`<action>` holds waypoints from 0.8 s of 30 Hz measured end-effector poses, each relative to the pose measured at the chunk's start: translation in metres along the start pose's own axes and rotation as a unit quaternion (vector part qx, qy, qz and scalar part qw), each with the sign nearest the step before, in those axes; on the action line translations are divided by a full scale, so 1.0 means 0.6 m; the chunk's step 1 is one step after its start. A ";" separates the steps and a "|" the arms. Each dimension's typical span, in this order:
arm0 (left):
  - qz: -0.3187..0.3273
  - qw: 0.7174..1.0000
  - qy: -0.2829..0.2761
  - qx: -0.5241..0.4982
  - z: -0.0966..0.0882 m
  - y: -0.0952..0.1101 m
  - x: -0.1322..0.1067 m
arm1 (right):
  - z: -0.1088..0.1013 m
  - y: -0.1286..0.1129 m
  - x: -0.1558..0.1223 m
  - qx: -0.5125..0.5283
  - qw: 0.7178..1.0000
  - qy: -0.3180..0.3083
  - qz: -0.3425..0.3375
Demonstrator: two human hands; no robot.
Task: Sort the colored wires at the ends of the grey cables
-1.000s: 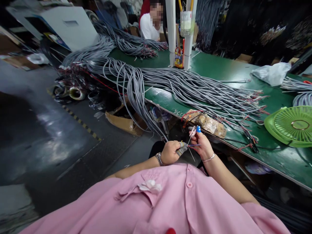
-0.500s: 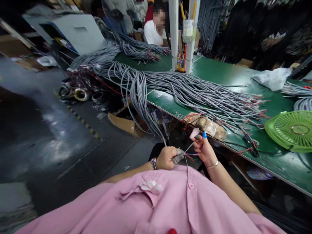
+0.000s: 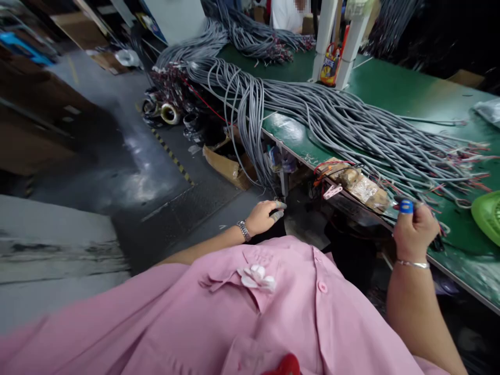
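Observation:
My left hand [image 3: 266, 216] is beside the lower ends of hanging grey cables [image 3: 250, 120], its fingers stretched out and apart, with grey covers on some fingertips. I see nothing held in it. Over the table edge at the right, my right hand [image 3: 414, 229] is closed, a blue cover [image 3: 406, 206] on its thumb. What its fingers grip, if anything, is hidden; loose cable ends lie just behind it. A pink clip [image 3: 333, 192] sits at the table edge beside a tape-wrapped block [image 3: 359, 183] with red and black wires around it.
A thick bundle of grey cables [image 3: 351, 117] lies across the green table [image 3: 398, 78]. A green fan [image 3: 488, 216] stands at right. Below are a cardboard box [image 3: 226, 166] and tape rolls [image 3: 170, 113]. A white post [image 3: 324, 41] rises mid-table; a person [image 3: 287, 14] is behind.
My left hand has let go of the grey cable and opened. My right hand has left the thin wires and moved right to the table edge. The view has shifted down and left.

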State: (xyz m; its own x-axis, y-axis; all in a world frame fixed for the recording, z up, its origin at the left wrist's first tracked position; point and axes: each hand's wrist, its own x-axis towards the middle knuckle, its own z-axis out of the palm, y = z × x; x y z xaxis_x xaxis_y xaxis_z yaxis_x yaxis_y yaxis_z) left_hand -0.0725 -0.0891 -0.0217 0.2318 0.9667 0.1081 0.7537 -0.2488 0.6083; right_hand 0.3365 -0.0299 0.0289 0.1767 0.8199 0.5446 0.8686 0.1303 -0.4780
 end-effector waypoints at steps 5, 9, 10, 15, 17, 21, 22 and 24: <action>-0.046 0.998 0.030 0.016 -0.004 -0.009 -0.044 | 0.018 0.047 0.017 -0.072 0.995 -0.055 -0.039; -0.047 0.998 0.030 0.032 -0.002 -0.007 -0.054 | 0.019 0.042 0.010 -0.071 0.996 -0.045 -0.038; -0.044 0.998 0.029 0.036 -0.001 -0.005 -0.053 | 0.018 0.040 0.008 -0.074 0.996 -0.043 -0.038; -0.020 0.999 0.015 0.045 0.008 0.006 -0.043 | 0.015 0.031 0.004 -0.090 0.994 -0.042 -0.040; -0.008 0.999 0.011 0.048 0.012 0.008 -0.040 | 0.016 0.031 0.004 -0.087 0.994 -0.038 -0.048; 0.011 0.999 0.015 0.045 0.021 0.004 -0.044 | 0.017 0.033 0.004 -0.086 0.994 -0.039 -0.058; 0.012 0.999 0.017 0.045 0.023 0.003 -0.047 | 0.017 0.034 0.004 -0.087 0.994 -0.039 -0.058; 0.008 0.999 0.017 0.049 0.026 -0.001 -0.058 | 0.017 0.033 0.004 -0.085 0.994 -0.036 -0.058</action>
State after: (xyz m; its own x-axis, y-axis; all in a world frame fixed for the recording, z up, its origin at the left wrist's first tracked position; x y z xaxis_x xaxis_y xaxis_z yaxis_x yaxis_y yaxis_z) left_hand -0.0713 -0.1234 -0.0379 0.2248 0.9635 0.1456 0.8066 -0.2678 0.5269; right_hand 0.3495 -0.0198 0.0136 0.0423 0.8437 0.5351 0.9478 0.1355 -0.2886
